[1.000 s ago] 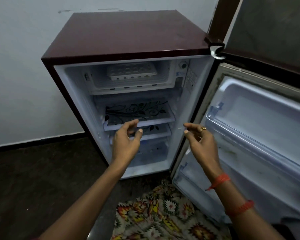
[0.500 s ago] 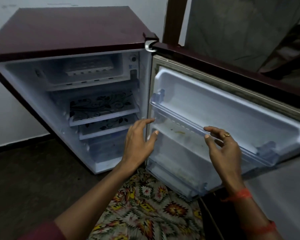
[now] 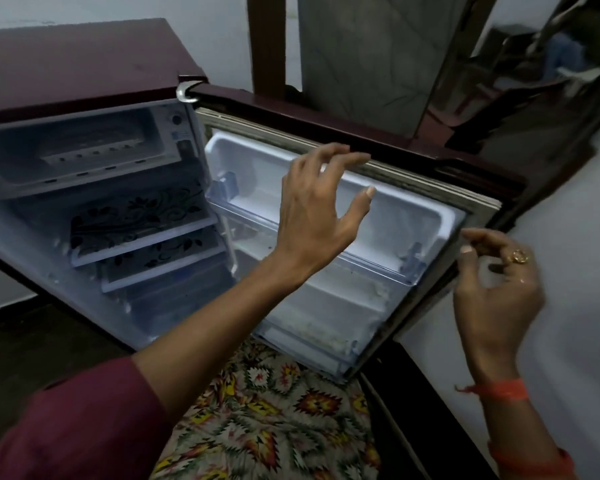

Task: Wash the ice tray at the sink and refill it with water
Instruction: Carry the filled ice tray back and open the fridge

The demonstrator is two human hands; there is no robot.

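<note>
Hovering empty by the fridge door (image 3: 417, 216), left hand (image 3: 311, 216) spread and right hand (image 3: 496, 292) loosely curled, the grips should next fetch the ice tray (image 3: 88, 153) from the far-left freezer (image 3: 18, 174).

the ice tray (image 3: 90, 151) is a pale, whitish oblong, blurred; a row of small dark marks runs along its front edge; it lies flat, long side outward, deep inside the freezer compartment (image 3: 18, 168) atop the open fridge (image 3: 70, 64)
</note>
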